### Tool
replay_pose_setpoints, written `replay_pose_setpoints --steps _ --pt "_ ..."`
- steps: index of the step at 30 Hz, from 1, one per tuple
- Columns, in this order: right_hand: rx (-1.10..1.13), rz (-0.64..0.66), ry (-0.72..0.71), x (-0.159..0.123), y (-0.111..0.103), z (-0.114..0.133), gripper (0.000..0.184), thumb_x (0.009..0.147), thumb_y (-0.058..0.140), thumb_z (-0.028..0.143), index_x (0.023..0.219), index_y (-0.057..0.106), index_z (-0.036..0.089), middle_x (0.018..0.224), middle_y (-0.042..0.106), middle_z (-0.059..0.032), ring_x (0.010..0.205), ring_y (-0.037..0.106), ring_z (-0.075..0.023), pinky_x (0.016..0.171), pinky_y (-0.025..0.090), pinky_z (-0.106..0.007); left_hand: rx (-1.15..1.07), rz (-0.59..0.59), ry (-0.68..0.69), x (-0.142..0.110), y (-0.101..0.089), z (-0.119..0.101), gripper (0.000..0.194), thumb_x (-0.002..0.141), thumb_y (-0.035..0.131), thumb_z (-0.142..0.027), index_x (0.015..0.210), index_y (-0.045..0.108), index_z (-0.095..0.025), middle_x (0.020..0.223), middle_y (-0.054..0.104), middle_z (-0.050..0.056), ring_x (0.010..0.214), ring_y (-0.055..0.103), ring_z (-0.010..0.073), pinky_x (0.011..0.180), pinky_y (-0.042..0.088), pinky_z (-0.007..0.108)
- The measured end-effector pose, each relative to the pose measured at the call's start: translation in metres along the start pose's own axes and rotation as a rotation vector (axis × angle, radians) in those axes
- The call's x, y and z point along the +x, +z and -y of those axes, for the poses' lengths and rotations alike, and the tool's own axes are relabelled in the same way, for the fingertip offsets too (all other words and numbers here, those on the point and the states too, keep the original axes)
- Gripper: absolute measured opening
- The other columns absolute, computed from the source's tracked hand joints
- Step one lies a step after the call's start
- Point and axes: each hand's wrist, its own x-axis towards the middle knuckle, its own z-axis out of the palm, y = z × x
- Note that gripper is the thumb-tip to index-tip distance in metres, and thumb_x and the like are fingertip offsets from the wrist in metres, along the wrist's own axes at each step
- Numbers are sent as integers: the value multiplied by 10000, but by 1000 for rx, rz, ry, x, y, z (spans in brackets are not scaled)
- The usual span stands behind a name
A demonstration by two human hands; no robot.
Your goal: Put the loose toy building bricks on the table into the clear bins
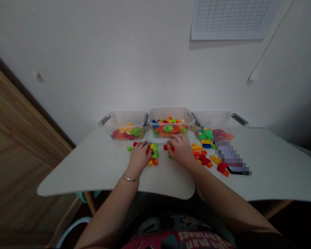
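My left hand (139,155), with a thin bangle on the wrist, rests on the white table (98,166) with its fingers curled over a small cluster of yellow, green, red and orange bricks (153,154). What it grips is hidden under the fingers. My right hand (180,148) lies just to the right, fingers bent down onto a red brick (166,147) and other pieces beneath it. Both hands are right in front of the middle clear bin (171,125), which holds mixed bricks.
Three clear plastic bins stand along the wall: left bin (124,127), the middle one, right bin (212,128) with green and pink pieces. Loose bricks (204,157) and a blurred-out object (232,157) lie right of my hands. A single green brick (129,148) sits to the left.
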Motion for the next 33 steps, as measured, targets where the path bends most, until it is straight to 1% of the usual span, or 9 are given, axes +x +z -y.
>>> replay_pose_setpoints --steps 2,6,8,11,13,18,22,26,33 --pt "-29 38 17 -10 7 -3 271 842 580 307 1062 698 201 1209 640 -116 1206 469 -313 1081 332 -492 8 -10 -7 0 0 -1 394 892 527 -300 1258 632 -200 1355 607 94 1249 538 268 1093 398 448" --pt "-60 96 63 -19 17 -6 333 874 560 377 1143 674 218 1217 649 -106 1208 486 -333 1141 207 -596 11 -24 -14 0 1 -2 358 884 548 -316 1212 653 -217 1345 619 79 1244 544 281 1124 332 502" --pt "-49 115 76 -19 19 -7 342 894 534 387 1154 669 211 1216 653 -110 1179 511 -320 1130 244 -578 1 -27 -9 0 1 -3 339 886 544 -314 1192 659 -222 1330 630 74 1235 550 275 1128 322 501" --pt "-8 136 77 -17 20 -7 366 914 507 391 1185 659 198 1238 648 -117 1158 531 -297 1064 362 -496 -13 -31 1 0 1 -5 324 897 523 -293 1184 655 -225 1298 650 66 1212 563 261 1119 333 483" --pt "15 143 79 -16 20 -8 378 920 498 389 1205 651 192 1253 644 -115 1161 536 -288 1030 398 -457 -18 -27 14 1 2 -7 339 914 489 -269 1213 640 -220 1290 653 70 1201 567 252 1102 356 465" --pt "30 155 80 -16 19 -7 356 913 515 366 1182 666 188 1250 651 -107 1157 545 -280 1032 401 -437 13 32 33 5 5 -15 399 952 413 -247 1299 604 -202 1375 583 106 1254 522 270 1073 391 441" --pt "34 158 91 -16 17 -6 358 908 520 356 1175 668 170 1252 651 -108 1161 541 -279 1034 399 -431 39 66 31 7 6 -21 404 940 441 -247 1310 602 -216 1390 564 110 1248 514 276 1078 385 433" --pt "41 166 90 -16 17 -7 345 906 519 344 1164 670 171 1250 650 -110 1168 539 -269 1034 396 -426 61 33 31 10 3 -24 367 918 493 -284 1251 637 -226 1326 609 94 1200 518 279 1060 383 452" --pt "63 151 86 -17 17 -7 314 900 525 326 1139 671 184 1179 672 -103 1140 550 -264 1011 409 -414 157 65 106 21 -11 -28 373 932 416 -197 1195 676 -242 1104 675 117 1052 535 291 929 415 442"
